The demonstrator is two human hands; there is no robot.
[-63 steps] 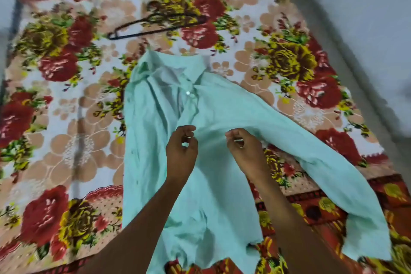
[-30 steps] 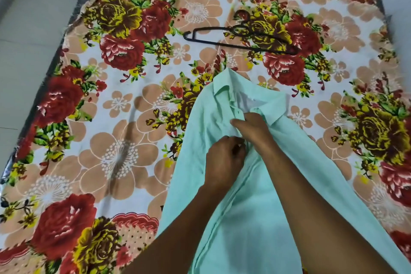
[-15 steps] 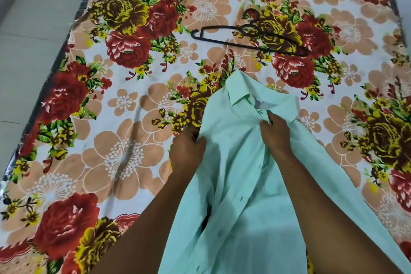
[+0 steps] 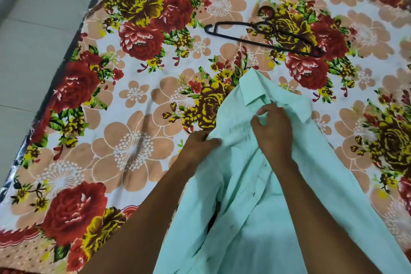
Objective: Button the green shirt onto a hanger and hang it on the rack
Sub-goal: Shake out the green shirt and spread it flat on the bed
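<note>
The pale green shirt (image 4: 262,196) lies on the flowered bedsheet (image 4: 138,104), collar pointing away from me and the front partly open. My left hand (image 4: 201,147) grips the shirt's left edge near the shoulder. My right hand (image 4: 272,129) sits just below the collar with fingers curled at the fabric of the front opening; whether they pinch it is unclear. A black hanger (image 4: 264,36) lies flat on the sheet beyond the collar, apart from the shirt and both hands.
The bed's left edge (image 4: 64,69) runs diagonally, with pale tiled floor (image 4: 29,29) beyond it. No rack is in view.
My hands have moved apart on the shirt near the collar. The left hand has pulled the left edge outward, and the right hand's fingers have loosened at the front opening.
</note>
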